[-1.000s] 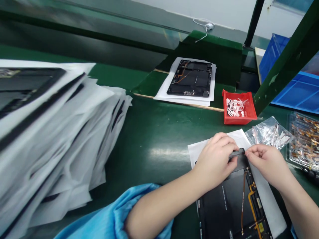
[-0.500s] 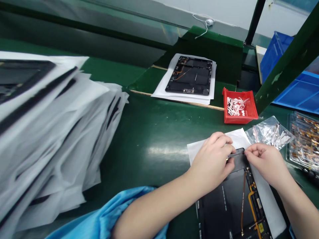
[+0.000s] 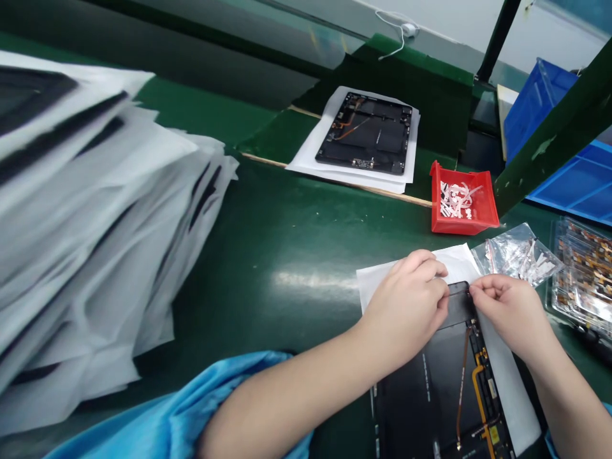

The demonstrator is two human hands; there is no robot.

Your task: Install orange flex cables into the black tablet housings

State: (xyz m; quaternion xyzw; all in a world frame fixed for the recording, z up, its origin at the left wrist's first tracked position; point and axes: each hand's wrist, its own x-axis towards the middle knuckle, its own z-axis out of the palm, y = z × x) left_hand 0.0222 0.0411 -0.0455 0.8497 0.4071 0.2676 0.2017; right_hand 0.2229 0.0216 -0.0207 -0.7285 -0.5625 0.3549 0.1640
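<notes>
A black tablet back housing point(image 3: 442, 382) lies on a white sheet point(image 3: 514, 395) at the lower right, with orange flex cables point(image 3: 482, 398) along its right side. My left hand point(image 3: 414, 299) is over the housing's top left part, fingers curled closed; what they hold, if anything, is hidden. At the top right corner of the housing, my right hand point(image 3: 509, 309) pinches with thumb and forefinger. Whether a small part sits in that pinch cannot be made out. Both hands' fingertips are close to the housing's top edge.
A second tablet housing point(image 3: 366, 134) lies on white sheets at the back. A red bin point(image 3: 488, 207) holds small white strips. Beside it are a clear plastic bag point(image 3: 519, 255) and trays of flex cables point(image 3: 583, 274). Tall layered white sheets point(image 3: 95, 255) stand left; a green post point(image 3: 549, 137) rises right.
A thin grey strip or tool seen at my left fingertips earlier no longer shows clearly. My left fingers have shifted slightly; my right pinch stays at the corner. The view has turned a little.
</notes>
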